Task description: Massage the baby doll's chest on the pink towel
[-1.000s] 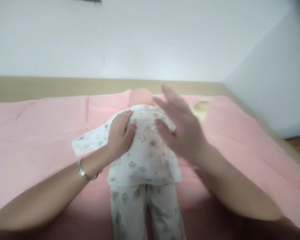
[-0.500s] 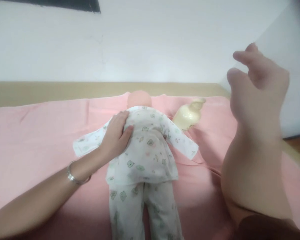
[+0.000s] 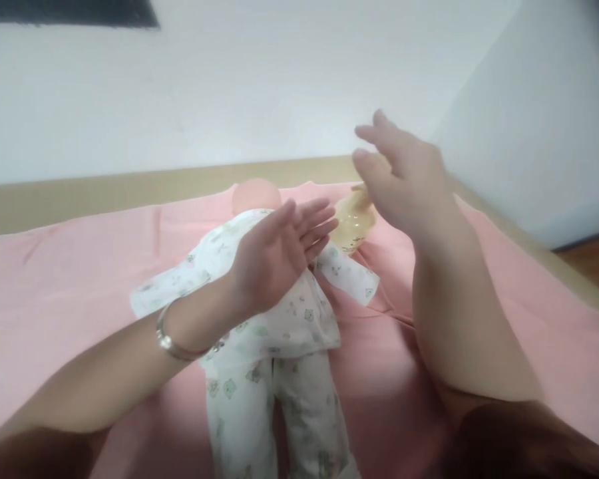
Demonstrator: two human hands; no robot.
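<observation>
A baby doll (image 3: 257, 195) in printed white pajamas (image 3: 299, 319) lies with its arms spread and its head toward the wall; its face does not show. Above its upper back is my left hand (image 3: 279, 256), palm turned up and fingers stretched out, holding nothing. A silver bangle (image 3: 172, 342) circles that wrist. My right hand (image 3: 404, 176) is raised at the right, fingers apart and nothing in it. Behind its fingertips a cream-yellow pump bottle (image 3: 352, 226) is partly hidden, close to the doll's right-side sleeve.
A pink sheet (image 3: 70, 279) with some creases covers the surface under the doll. Its far side meets a tan edge (image 3: 80, 189) along the white wall (image 3: 229, 100). A dark panel (image 3: 70, 12) shows at the upper left, and brown floor (image 3: 594, 253) at the far right.
My left hand has lifted off the doll's back and turned palm up. My right hand has moved left and slightly down, toward the left hand. The view has shifted a little.
</observation>
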